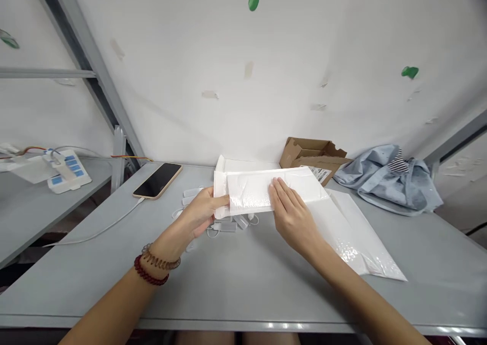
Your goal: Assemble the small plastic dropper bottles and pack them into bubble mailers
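Observation:
A white padded bubble mailer [249, 190] with a folded-over flap is held above the grey desk. My left hand [203, 208] pinches its left end, thumb on top and the other fingers underneath. My right hand [291, 213] lies on the mailer's upper face with straight fingers, pressing it flat. More white bubble mailers [353, 238] lie on the desk under and to the right of my right hand. Below the held mailer, small clear-and-white pieces with thin cords [226, 227] are scattered, partly hidden by it and by my left hand.
A phone [158, 181] with a white charging cable [102, 232] lies at the back left. An open cardboard box [314, 157] and a crumpled light-blue cloth [388, 180] are at the back right. A power strip [70, 171] sits on the neighbouring desk, beyond a metal frame post.

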